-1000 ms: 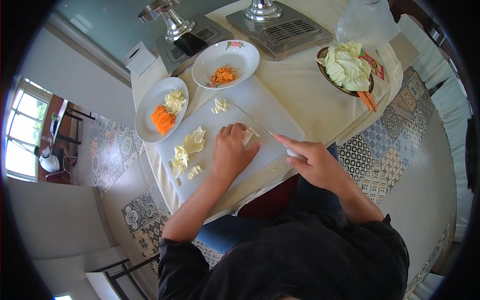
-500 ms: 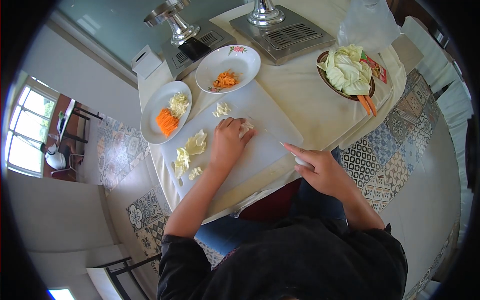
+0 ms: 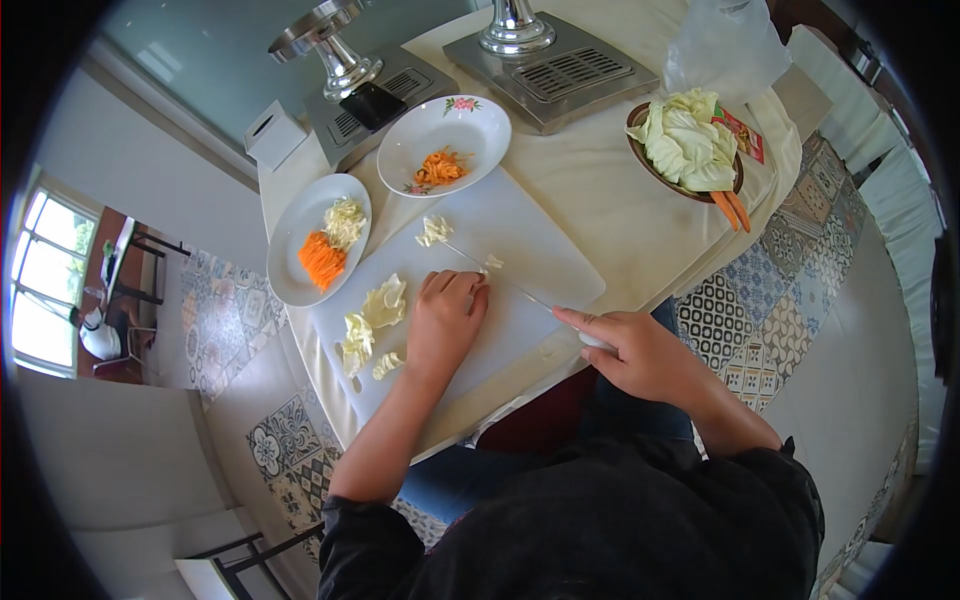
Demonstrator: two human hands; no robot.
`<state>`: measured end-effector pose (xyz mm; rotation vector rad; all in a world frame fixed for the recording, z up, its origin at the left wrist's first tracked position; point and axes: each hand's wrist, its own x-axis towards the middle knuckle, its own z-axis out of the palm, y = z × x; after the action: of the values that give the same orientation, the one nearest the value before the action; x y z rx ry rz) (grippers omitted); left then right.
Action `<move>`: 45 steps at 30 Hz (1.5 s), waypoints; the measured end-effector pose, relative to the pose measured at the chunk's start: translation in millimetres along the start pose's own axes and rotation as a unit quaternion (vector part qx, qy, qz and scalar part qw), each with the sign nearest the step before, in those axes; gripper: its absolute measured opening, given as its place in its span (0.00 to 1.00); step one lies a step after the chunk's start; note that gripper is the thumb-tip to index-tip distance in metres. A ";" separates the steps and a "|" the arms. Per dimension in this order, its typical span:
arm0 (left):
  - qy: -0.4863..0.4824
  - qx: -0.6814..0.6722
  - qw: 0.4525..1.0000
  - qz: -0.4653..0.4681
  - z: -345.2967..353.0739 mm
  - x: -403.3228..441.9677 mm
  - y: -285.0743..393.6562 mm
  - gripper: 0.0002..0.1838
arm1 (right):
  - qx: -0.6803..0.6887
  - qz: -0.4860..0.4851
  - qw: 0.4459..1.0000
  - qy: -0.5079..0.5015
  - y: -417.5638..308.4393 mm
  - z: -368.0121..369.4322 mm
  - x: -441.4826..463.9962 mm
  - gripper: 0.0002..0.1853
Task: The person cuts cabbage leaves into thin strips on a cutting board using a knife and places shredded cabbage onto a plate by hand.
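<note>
My right hand (image 3: 635, 352) grips the pale handle of a knife (image 3: 530, 297). Its thin blade slants across the white cutting board (image 3: 545, 235), with the tip beside a small pile of shredded cabbage (image 3: 434, 231). My left hand (image 3: 447, 318) rests on the board just nearer to me than the blade, fingers curled and drawn together; whatever is under them is hidden. A few cut cabbage bits (image 3: 493, 262) lie just past the blade. Loose cabbage leaf pieces (image 3: 383, 303) sit on the board left of my left hand.
An oval plate (image 3: 285, 260) holds shredded carrot and cabbage. Beyond the board stands a flowered bowl (image 3: 490, 125) with carrot shreds. At right are a brown bowl (image 3: 684, 193) of cabbage leaves, carrots (image 3: 730, 210) and a plastic bag (image 3: 725, 50). Metal stands (image 3: 550, 75) occupy the back.
My left hand has drawn back toward me from the cut cabbage. The knife blade now reaches across the board to the shredded pile. The view has shifted slightly.
</note>
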<state>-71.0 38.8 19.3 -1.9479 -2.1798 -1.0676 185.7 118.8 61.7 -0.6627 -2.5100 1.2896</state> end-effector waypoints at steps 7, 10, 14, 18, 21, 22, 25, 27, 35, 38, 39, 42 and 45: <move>0.016 0.001 1.000 0.021 4.8 -2.1 -0.6 0.05 | -0.033 -0.036 0.998 0.036 -4.9 6.2 6.6 0.32; 0.015 0.014 1.000 0.019 5.4 -2.2 0.5 0.05 | -0.047 -0.029 0.998 0.016 -3.1 8.0 7.3 0.32; 0.021 0.023 0.999 0.022 5.4 -1.5 2.3 0.04 | -0.050 -0.020 0.998 0.014 -1.2 13.4 8.2 0.32; 0.021 0.026 0.999 0.024 7.7 -2.6 2.1 0.04 | -0.026 -0.005 1.000 0.000 -2.0 12.2 10.0 0.32; 0.022 0.030 0.999 0.026 7.2 -1.9 3.3 0.04 | -0.009 0.001 1.000 -0.008 -4.9 8.3 13.6 0.32; 0.021 0.034 0.999 0.026 6.7 -2.9 3.9 0.04 | -0.005 0.002 1.000 -0.010 -5.1 8.6 14.6 0.31; 0.019 0.046 0.998 0.024 6.1 -2.9 5.5 0.04 | -0.017 0.002 1.000 -0.009 -5.2 12.1 23.2 0.28; 0.018 0.048 0.998 0.025 6.4 -2.8 5.0 0.04 | -0.024 -0.001 1.000 -0.004 -2.5 17.0 32.9 0.28; 0.028 0.054 0.998 0.024 9.1 -4.2 3.0 0.04 | -0.081 -0.014 0.997 0.006 0.5 22.8 25.4 0.29; 0.029 0.047 0.998 0.022 8.6 -4.5 3.3 0.04 | -0.120 -0.019 0.992 0.010 5.4 18.0 16.0 0.29; 0.027 0.046 0.998 0.019 8.1 -4.2 3.3 0.04 | -0.131 -0.017 0.991 0.010 5.9 14.9 15.7 0.29; 0.019 0.037 0.999 0.015 7.1 -4.3 1.8 0.04 | -0.164 -0.016 0.986 0.017 4.4 11.5 16.4 0.30; 0.016 0.031 0.999 0.016 4.5 -3.3 2.7 0.05 | -0.188 -0.024 0.981 0.029 6.1 11.0 19.0 0.30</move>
<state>-66.0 38.1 15.7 -1.9193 -2.1298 -1.0069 166.4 123.5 50.5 -0.6987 -2.7255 0.7708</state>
